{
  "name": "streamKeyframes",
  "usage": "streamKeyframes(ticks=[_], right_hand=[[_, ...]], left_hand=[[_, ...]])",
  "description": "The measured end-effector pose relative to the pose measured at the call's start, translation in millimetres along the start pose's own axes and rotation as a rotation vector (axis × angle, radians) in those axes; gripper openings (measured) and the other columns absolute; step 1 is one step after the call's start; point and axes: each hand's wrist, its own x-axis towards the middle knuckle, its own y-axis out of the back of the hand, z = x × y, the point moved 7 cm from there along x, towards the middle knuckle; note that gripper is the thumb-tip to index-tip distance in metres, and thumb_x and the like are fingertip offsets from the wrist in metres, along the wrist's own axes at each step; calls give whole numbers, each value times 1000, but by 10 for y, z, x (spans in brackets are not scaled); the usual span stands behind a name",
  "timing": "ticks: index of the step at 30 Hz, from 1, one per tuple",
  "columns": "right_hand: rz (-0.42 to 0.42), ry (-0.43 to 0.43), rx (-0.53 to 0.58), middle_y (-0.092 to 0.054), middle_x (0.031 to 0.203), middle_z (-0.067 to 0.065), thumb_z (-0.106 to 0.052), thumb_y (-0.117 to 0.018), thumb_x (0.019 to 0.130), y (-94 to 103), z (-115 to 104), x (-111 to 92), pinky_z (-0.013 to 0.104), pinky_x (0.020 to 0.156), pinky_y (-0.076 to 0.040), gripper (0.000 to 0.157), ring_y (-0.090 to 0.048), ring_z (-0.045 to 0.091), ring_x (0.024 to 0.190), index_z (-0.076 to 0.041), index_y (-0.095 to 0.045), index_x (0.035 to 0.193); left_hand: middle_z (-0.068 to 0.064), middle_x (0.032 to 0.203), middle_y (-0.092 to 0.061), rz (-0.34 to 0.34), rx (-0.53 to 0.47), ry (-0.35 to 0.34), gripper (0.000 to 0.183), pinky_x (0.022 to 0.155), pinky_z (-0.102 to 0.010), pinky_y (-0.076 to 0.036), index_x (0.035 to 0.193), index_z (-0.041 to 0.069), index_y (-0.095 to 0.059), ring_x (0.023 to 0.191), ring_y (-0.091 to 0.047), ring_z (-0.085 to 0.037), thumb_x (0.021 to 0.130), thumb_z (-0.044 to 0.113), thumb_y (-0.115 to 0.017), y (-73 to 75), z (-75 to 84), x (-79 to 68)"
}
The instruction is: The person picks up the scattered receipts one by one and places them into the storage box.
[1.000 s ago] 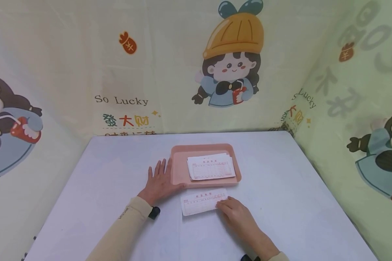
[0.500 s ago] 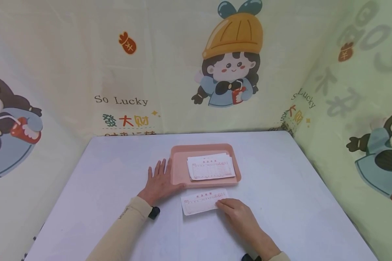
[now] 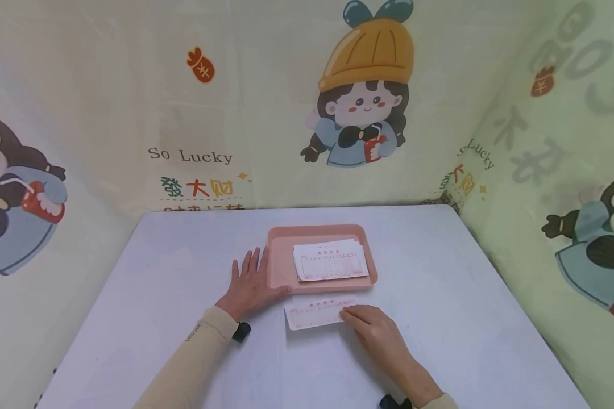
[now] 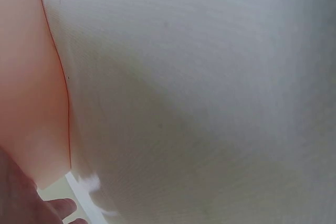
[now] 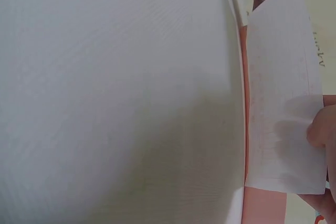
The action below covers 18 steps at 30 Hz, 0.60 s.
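Observation:
My right hand (image 3: 376,332) pinches the right end of a white receipt slip (image 3: 312,317) with red print, in front of the pink tray (image 3: 280,258). In the right wrist view the thumb (image 5: 320,129) presses on one face of the slip (image 5: 283,82), which stands tilted off the table. My left hand (image 3: 251,287) lies spread at the tray's near left corner, its thumb along the front rim. Inside the tray, toward the right, lies a stack of similar slips (image 3: 331,262). The left wrist view catches the tray's side (image 4: 31,93) and part of the left hand (image 4: 21,203).
The tray sits on a white-covered table (image 3: 440,318). Behind and beside the table hang pale cloths (image 3: 271,113) printed with cartoon figures and lettering. A dark wrist device (image 3: 241,332) shows at the left cuff.
The slip's near edge has risen and tilted up from the table, with my right hand slightly higher. My left hand, the tray and the stack stay where they were.

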Motion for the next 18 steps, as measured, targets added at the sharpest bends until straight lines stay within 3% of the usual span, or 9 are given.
streamKeyframes(ticks=[8, 18], right_hand=[[24, 10, 11, -75, 104, 3, 10, -86, 59, 64, 1, 29, 32, 82, -57, 52, -70, 20, 95, -9, -77, 106], [-22, -46, 20, -75, 108, 5, 6, -86, 63, 105, 19, 69, 37, 89, -55, 50, -69, 20, 99, -8, -76, 110]], left_hand=[[-25, 164, -16, -1, -16, 4, 120, 118, -69, -6, 160, 5, -6, 152, -11, -43, 79, 81, -53, -10, -1, 12], [-24, 164, -16, 4, -12, 6, 120, 118, -68, -6, 160, 6, -7, 152, -11, -43, 78, 81, -53, -9, 1, 15]])
